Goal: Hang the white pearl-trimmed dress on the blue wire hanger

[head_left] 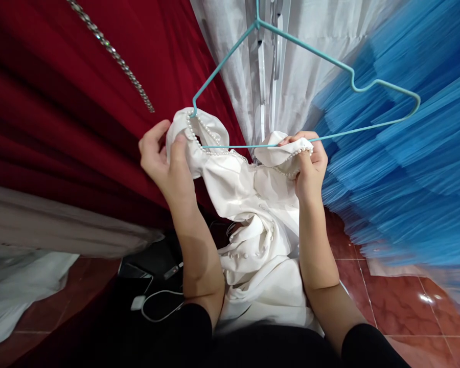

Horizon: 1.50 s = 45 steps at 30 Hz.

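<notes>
A white dress [233,181] with pearl-beaded trim hangs between my hands, its skirt bunched down toward my lap. My left hand [168,156] grips the puffed shoulder piece on the left, thumb on the near side of the cloth. With fingers and thumb pinched on its pearl edge, my right hand [310,163] holds the other shoulder piece. A light-blue wire hanger [306,47] has its left end inside the left shoulder piece. Its bottom bar crosses over the neckline and passes by my right fingers; the right end sticks out bare.
Dark red fabric [111,133] with a rhinestone strip [111,48] hangs at left. White curtains [310,51] are behind, blue tulle [398,153] at right. A white cable [157,306] and a black item [153,260] lie lower left, above red floor tiles [398,296].
</notes>
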Each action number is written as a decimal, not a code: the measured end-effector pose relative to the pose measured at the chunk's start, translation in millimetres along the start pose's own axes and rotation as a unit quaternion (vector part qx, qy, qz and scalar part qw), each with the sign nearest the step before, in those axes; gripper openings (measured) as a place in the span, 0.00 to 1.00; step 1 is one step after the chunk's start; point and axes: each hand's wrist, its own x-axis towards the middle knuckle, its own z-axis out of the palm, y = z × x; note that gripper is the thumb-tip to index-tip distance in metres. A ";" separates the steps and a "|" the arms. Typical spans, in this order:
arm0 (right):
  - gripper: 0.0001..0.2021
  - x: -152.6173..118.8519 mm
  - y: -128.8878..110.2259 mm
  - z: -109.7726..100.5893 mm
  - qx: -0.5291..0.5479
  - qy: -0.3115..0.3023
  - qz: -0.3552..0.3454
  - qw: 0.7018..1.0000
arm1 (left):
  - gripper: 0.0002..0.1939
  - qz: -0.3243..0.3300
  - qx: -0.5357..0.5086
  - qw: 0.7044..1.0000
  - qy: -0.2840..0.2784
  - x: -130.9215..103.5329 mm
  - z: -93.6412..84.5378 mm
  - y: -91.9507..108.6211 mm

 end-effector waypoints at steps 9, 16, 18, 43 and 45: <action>0.12 3.5 7.1 -0.3 -0.001 0.020 0.016 1.000 | 0.15 -0.125 -0.111 0.955 -0.247 -54.6 30.0 26.2; 0.11 1.8 4.4 2.3 0.004 0.015 0.013 1.000 | 0.16 -0.268 -0.356 0.871 -0.205 -63.4 61.7 14.8; 0.10 -1.5 3.5 4.8 0.011 0.019 0.017 1.000 | 0.15 -0.256 -0.376 0.870 -0.189 -65.4 66.9 19.3; 0.10 67.2 -78.5 -101.6 -0.326 0.300 -0.179 0.878 | 0.20 -0.225 -0.375 0.889 -0.136 -61.5 69.4 20.3; 0.11 72.6 -84.9 -86.1 -0.334 0.265 -0.198 0.883 | 0.19 -0.223 -0.385 0.885 -0.136 -60.1 67.8 19.7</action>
